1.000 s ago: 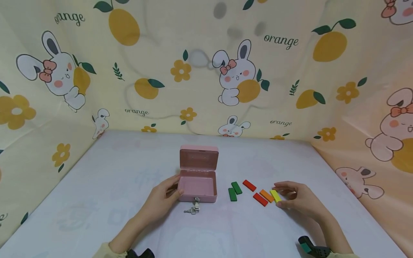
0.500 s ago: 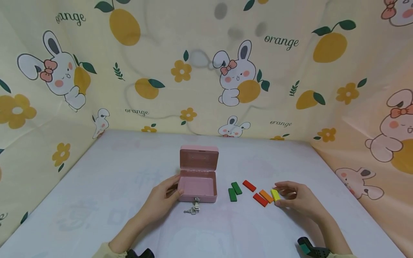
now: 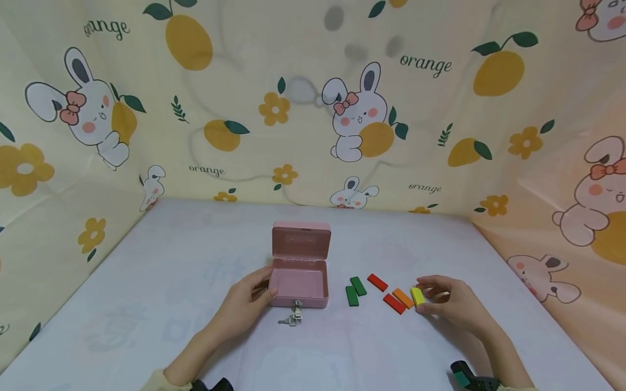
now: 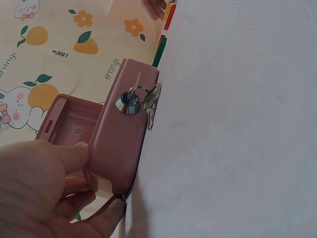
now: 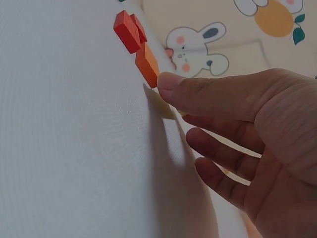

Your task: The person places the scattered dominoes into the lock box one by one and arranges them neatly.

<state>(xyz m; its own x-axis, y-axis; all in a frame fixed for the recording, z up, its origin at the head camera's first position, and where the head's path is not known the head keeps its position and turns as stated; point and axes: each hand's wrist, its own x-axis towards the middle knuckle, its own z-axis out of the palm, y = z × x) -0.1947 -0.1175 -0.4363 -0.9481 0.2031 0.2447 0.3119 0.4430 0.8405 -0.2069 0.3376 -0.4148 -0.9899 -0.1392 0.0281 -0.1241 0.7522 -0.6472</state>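
A pink metal cash box (image 3: 299, 302) stands on the white table with its lid (image 3: 301, 242) raised and nothing inside. Its left wall is held by my left hand (image 3: 246, 297), thumb at the front corner. Keys (image 4: 151, 101) on a ring hang from the front lock (image 4: 128, 104). At the right, my right hand (image 3: 452, 301) pinches a yellow block (image 3: 417, 296) between thumb and fingers; the thumb largely hides that block in the right wrist view. An orange block (image 3: 403, 298) lies just left of the yellow one, beside a red block (image 3: 394, 303).
Another red block (image 3: 377, 282) lies farther back. Two green blocks (image 3: 358, 285) sit between it and the box. Patterned cloth (image 3: 303, 108) with rabbits and oranges rises behind and beside the table (image 3: 195, 244).
The yellow block has turned slightly in my right fingers and shifted a touch left. My left hand, the box and the other blocks stay in place.
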